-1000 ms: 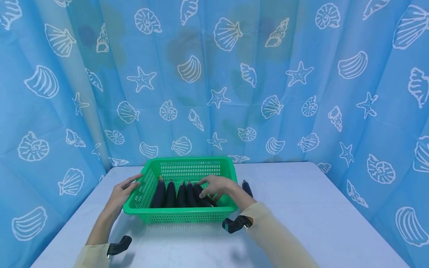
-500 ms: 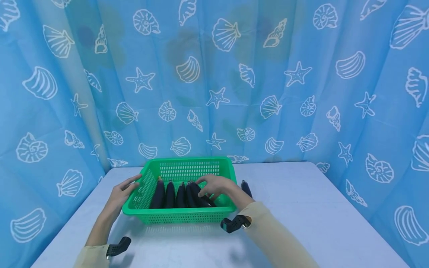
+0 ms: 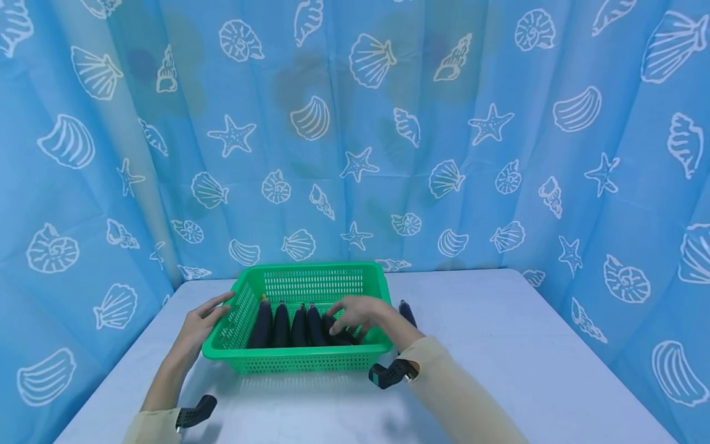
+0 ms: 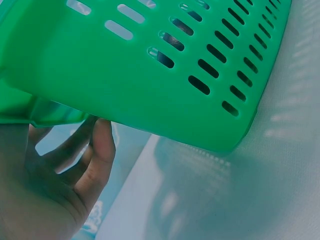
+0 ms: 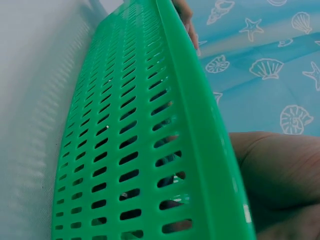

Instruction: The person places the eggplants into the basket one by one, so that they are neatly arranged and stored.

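Observation:
A green perforated plastic basket (image 3: 288, 353) stands on the white table with several dark eggplants (image 3: 280, 325) side by side in it, stems towards the back. My right hand (image 3: 363, 311) reaches over the basket's right part, thumb and fingers around the rightmost eggplant (image 3: 328, 323), which it partly covers. At the left rim, my left hand (image 3: 196, 327) holds the basket's edge; the left wrist view shows its bent fingers (image 4: 103, 142) against the wall under the rim. The right wrist view shows mainly the basket's outer wall (image 5: 120, 135), with the right hand (image 5: 280, 175) beyond the rim.
Another eggplant (image 3: 407, 312) lies on the table right of the basket, partly hidden by the right arm. A blue curtain (image 3: 355, 135) with white shell prints hangs behind and at both sides of the table (image 3: 499, 345).
The rightmost eggplant has shifted under my right hand, and the one to its left now shows more fully. My left hand has stayed at the basket's rim.

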A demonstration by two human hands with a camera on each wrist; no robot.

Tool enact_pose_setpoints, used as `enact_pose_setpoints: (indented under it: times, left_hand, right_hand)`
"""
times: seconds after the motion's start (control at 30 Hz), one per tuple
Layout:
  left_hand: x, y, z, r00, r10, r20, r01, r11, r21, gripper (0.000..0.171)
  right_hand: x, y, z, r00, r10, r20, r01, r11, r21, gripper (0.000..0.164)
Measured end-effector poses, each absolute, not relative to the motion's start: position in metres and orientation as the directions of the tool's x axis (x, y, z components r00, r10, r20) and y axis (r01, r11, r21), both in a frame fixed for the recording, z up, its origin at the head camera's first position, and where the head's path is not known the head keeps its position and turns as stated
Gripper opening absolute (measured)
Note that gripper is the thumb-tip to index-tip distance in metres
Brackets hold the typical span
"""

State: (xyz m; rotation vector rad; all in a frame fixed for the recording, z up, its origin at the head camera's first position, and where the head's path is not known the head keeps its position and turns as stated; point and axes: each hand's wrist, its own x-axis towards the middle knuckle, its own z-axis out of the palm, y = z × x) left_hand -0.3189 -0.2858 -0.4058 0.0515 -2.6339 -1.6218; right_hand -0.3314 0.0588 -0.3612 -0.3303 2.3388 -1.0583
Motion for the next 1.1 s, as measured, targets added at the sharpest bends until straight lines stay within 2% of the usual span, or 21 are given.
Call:
enact_pose_setpoints:
  times: [1.1]
  left_hand:
    - [-0.319,-0.285,-0.407,-0.998,-0.063,0.014,-0.016,0.450,0.893,0.056]
  right_hand:
    - [-0.325,0.073,-0.351,-0.787,-0.499,-0.363,-0.027,0.615,-0.788,0.054]
